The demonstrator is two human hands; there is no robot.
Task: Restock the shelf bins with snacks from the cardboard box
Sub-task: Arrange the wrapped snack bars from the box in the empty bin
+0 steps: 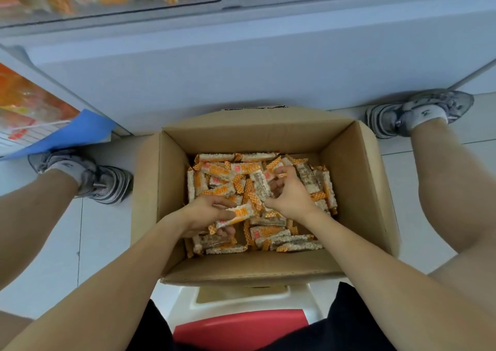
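Both hands are down in the open cardboard box (171,189), gathering wrapped rice-cracker bars (295,244). The left hand (212,215) grips one bar (237,214) whose long axis runs up and right, toward the right hand (288,195), which curls round bars pointing roughly away. Better to stack bars parallel before lifting, so a full handful reaches the shelf bins (112,10) above without spilling.

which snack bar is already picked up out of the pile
The orange-and-white snack bar gripped in the left hand, lifted above the loose bars in the cardboard box.
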